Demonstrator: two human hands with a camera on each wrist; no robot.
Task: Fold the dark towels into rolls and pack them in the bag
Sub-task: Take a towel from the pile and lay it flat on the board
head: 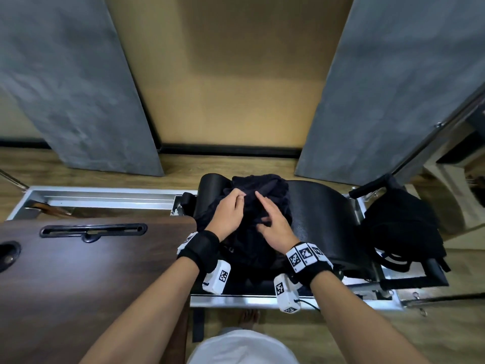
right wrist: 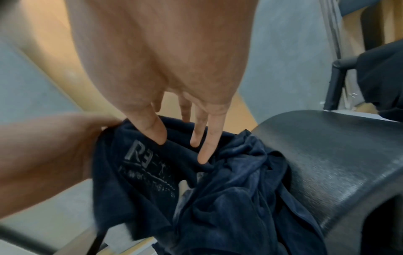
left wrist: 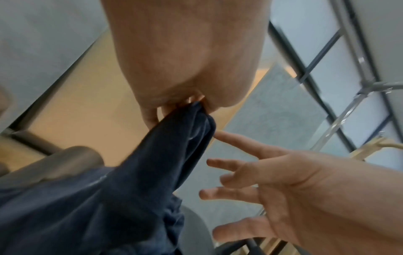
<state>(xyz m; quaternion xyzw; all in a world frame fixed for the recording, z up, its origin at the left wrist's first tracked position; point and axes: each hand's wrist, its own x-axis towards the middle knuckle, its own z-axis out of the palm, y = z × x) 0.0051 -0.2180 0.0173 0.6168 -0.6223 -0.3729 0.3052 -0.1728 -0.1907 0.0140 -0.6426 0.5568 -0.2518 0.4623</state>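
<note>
The left hand (head: pixel 227 216) pinches a gathered edge of the dark navy terry towel (head: pixel 258 203) between thumb and fingers — the left wrist view shows the cloth drawn to a narrow neck right at the fingertips and hanging away toward the pile. The right hand (head: pixel 273 222) is released, its fingers (right wrist: pixel 205 151) straight and spread, the tips resting on the same towel just beside the pinch and grasping nothing. The towel, with pale lettering printed on one face, lies crumpled and not yet rolled on the curved black padded seat (head: pixel 322 214) of a metal-framed bench, straight ahead of both hands and touching them. Its long axis cannot be read while it is bunched; it probably runs from the pinched edge down toward the person. The coming move seems to turn on that: the left hand already holds one edge, and the right, being nearest, would need to find the matching edge so the cloth can be spread. A black fabric backpack (head: pixel 401 227) sits well to the right, nearer the right hand. To the left lies a dark brown wooden table (head: pixel 91 271).
</note>
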